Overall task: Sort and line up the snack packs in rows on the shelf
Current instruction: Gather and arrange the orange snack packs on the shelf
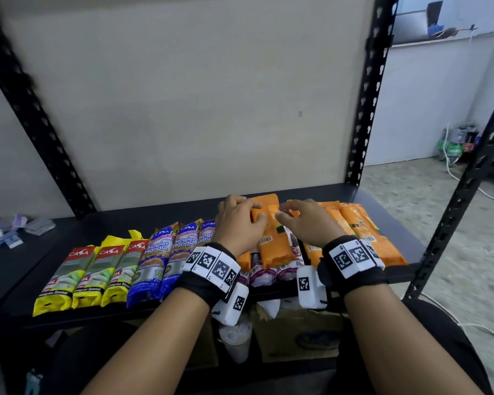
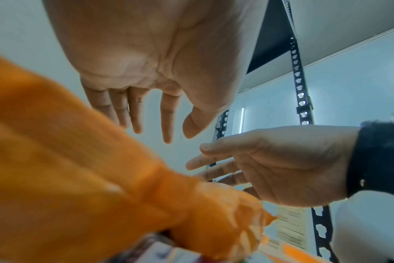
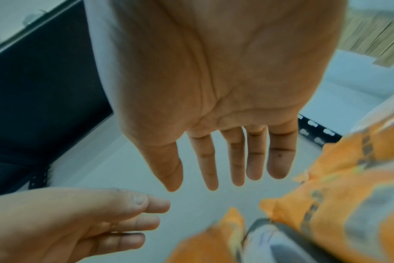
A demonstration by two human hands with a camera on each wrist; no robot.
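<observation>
Both hands hover over an orange snack pack (image 1: pixel 274 240) that lies on top of the purple packs (image 1: pixel 265 273) in the middle of the black shelf (image 1: pixel 154 215). My left hand (image 1: pixel 254 215) is over the pack's upper left; my right hand (image 1: pixel 288 213) is over its upper right. The wrist views show the left hand (image 2: pixel 164 131) and the right hand (image 3: pixel 202 178) with straight, spread fingers holding nothing, above blurred orange packs (image 2: pixel 68 169) (image 3: pixel 349 186). More orange packs (image 1: pixel 362 232) lie side by side to the right.
To the left stand rows of blue packs (image 1: pixel 160 258) and yellow-red packs (image 1: pixel 80 277). Small loose packets (image 1: pixel 12 229) lie at the far left. Black perforated uprights (image 1: pixel 365 109) frame the shelf. A cardboard box (image 1: pixel 297 332) and a cup (image 1: pixel 236 340) sit below.
</observation>
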